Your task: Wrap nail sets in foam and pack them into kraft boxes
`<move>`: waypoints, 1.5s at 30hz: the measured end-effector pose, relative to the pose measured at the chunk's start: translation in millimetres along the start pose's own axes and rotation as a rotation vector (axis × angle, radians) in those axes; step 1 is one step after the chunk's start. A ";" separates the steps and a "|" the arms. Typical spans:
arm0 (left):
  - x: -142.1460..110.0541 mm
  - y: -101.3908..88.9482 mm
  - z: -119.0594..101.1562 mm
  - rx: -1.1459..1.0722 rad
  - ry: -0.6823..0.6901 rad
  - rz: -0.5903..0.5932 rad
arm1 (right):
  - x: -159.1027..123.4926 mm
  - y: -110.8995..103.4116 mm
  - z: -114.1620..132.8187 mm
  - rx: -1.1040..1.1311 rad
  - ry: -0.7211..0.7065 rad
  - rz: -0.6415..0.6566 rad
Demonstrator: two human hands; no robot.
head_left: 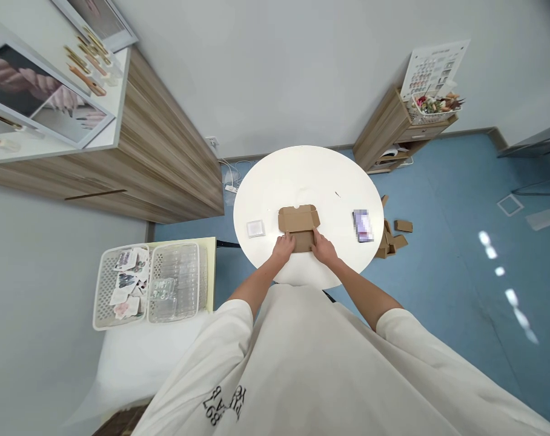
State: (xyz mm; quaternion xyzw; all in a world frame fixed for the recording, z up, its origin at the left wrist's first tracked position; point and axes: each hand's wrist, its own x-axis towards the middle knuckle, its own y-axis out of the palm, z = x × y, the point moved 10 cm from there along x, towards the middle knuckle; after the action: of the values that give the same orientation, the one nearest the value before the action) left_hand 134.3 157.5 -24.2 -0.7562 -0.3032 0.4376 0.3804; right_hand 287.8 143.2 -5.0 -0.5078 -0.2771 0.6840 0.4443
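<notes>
A brown cardboard box (298,219) lies on the white oval table with its lid flap raised away from me. My left hand (284,245) grips its near left corner, and my right hand (323,247) has hold of the right side, index finger stretched along the edge. Between the hands the box's inside looks bare brown. To the left of the box is a small clear, flat case (255,228). A purple pack (363,226), blurred out in part, lies on the right of the table.
The table (302,158) also bears a tiny dark item (337,194). Folded cardboard boxes (388,242) lie on the floor at the right. White baskets (172,281) with cards and clear cases stand at lower left. A wooden cabinet (166,139) and a small shelf (384,133) flank the table.
</notes>
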 end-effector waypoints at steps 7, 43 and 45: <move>1.2 1.6 0.7 -0.047 0.010 -0.014 | -7.4 15.2 -3.3 0.034 -0.036 0.013; -2.5 1.2 2.4 0.029 0.043 -0.079 | 28.1 27.8 10.5 -0.341 -0.138 0.189; -2.4 3.4 4.9 0.001 0.043 -0.088 | 26.7 27.8 10.4 -0.336 -0.149 0.189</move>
State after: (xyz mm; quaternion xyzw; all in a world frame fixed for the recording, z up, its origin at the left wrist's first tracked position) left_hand 129.4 155.3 -27.6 -0.7512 -0.3278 0.4041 0.4061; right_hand 266.5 155.1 -36.6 -0.5465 -0.3704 0.7026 0.2654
